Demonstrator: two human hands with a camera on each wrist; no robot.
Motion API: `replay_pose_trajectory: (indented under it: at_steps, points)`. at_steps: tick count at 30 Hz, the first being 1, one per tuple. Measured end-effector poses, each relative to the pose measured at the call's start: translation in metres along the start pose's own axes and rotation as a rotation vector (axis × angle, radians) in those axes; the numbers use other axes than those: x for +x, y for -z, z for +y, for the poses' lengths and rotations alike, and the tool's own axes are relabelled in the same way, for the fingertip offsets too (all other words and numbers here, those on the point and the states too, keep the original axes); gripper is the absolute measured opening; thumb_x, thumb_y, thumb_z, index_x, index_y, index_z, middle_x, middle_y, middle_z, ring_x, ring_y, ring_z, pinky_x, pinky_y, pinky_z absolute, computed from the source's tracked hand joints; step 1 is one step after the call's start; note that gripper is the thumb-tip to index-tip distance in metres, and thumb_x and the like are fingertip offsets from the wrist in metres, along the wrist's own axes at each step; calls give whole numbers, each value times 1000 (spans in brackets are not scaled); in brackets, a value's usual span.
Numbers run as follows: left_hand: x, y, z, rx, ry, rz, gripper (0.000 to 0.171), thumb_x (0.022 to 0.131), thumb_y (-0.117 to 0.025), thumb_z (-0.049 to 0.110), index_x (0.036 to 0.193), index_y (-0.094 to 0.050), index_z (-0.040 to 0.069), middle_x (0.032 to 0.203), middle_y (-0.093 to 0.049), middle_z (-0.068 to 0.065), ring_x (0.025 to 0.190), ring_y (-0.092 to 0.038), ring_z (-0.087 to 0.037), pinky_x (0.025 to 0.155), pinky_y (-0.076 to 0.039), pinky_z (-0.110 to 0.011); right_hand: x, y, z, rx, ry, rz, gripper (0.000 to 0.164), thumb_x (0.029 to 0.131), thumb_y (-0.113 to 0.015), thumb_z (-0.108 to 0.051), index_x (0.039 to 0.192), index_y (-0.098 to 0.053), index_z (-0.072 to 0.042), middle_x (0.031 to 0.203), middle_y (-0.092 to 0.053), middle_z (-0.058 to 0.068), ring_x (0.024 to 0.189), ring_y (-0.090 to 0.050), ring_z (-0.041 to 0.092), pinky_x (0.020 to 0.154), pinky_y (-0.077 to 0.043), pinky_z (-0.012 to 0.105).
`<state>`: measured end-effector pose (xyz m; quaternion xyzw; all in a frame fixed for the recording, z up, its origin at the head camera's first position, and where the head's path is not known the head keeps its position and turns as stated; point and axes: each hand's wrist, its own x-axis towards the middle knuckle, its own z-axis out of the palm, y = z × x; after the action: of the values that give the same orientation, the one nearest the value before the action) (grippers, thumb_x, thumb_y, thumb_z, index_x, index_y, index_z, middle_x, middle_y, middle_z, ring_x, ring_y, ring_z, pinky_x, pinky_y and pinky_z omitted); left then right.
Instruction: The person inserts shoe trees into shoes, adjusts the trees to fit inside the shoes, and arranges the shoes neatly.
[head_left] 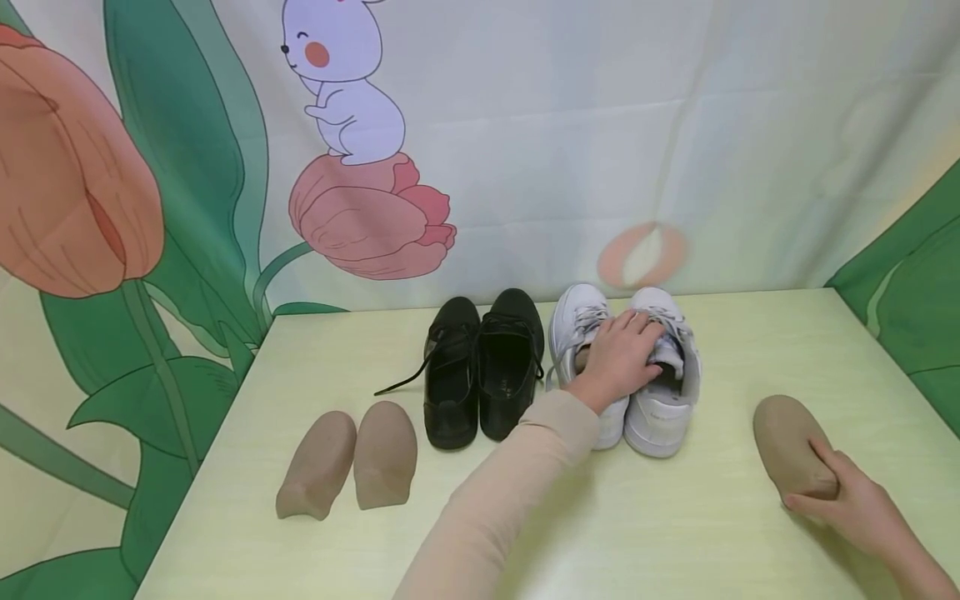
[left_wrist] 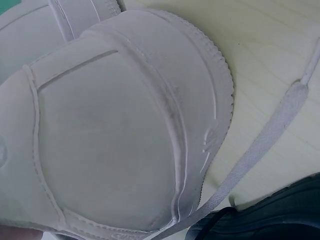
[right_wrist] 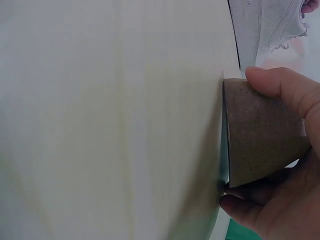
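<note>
A pair of white sneakers stands side by side at the back, toes toward the backdrop. My left hand [head_left: 621, 354] reaches over the left sneaker [head_left: 573, 321] and grips the right sneaker [head_left: 660, 425] at its tongue, thumb by the opening. A bit of brown shows inside the left sneaker. The left wrist view is filled by a white sneaker [left_wrist: 110, 140]. At the right of the table, my right hand [head_left: 862, 504] holds a brown shoe insert [head_left: 787, 437] by its blunt end, thumb on one side and fingers on the other.
Left of the sneakers stand two black shoes [head_left: 512, 350], one lace trailing leftward. Two more brown shoe inserts [head_left: 386, 458] lie at the front left. A loose white lace [left_wrist: 260, 145] crosses the pale table [head_left: 675, 533]. A printed cloth [head_left: 525, 167] hangs behind.
</note>
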<state>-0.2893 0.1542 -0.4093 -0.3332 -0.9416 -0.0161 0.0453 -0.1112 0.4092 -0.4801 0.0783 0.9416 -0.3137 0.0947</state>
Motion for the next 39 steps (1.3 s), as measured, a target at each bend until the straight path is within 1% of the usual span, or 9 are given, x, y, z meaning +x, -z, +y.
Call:
replay_pose_trajectory:
  at_steps: [2,5,11,16,21,27,36,39]
  points:
    - [1,0,1,-1,7,-9,47,84,-55,45,126,-42,28,140,-36,6,133,-27,-13,107,-25,-34,0,0,0,-5,8,8,101,78,-64,-45,142,1,0,135,-13,42,115,-22,61,84,-29,64]
    - [1,1,2,5,13,-4,41,85,-54,44,122,-45,30,138,-37,7,132,-28,-12,106,-25,-33,-1,0,-1,-9,23,18,101,77,-64,-43,141,-1,2,134,-15,43,114,-23,61,83,-30,64]
    - [1,-1,3,47,8,30,31,87,-51,43,116,-50,32,133,-41,8,130,-30,-13,105,-28,-34,-3,-1,-1,-19,47,36,99,77,-65,-41,140,-5,5,131,-21,43,112,-27,60,81,-32,62]
    - [1,-1,3,51,3,63,23,89,-49,39,110,-55,33,135,-42,7,130,-32,-14,103,-28,-35,-3,0,-1,-20,37,24,98,78,-64,-41,140,-4,5,131,-20,42,112,-26,61,82,-31,63]
    - [0,-1,3,41,6,75,21,91,-47,36,109,-57,34,136,-42,8,131,-32,-14,103,-28,-35,-2,0,-1,-13,24,10,99,78,-64,-43,141,-3,4,133,-18,42,114,-23,61,83,-30,64]
    - [0,1,4,60,8,88,21,91,-48,36,109,-58,37,136,-42,10,130,-31,-12,102,-29,-34,-3,0,-1,-16,21,14,99,78,-64,-43,141,-3,4,133,-18,42,113,-24,61,83,-31,64]
    - [3,1,4,86,11,141,23,91,-46,36,112,-57,36,135,-43,12,129,-34,-10,101,-31,-33,-2,1,-1,4,-2,-4,100,78,-63,-45,141,-1,2,135,-14,41,116,-21,60,84,-30,64]
    - [4,1,4,87,8,168,22,91,-46,35,110,-57,35,133,-45,13,127,-36,-10,99,-32,-31,-2,1,-1,9,-7,-4,100,78,-63,-45,141,-1,2,136,-13,41,117,-20,60,85,-28,64]
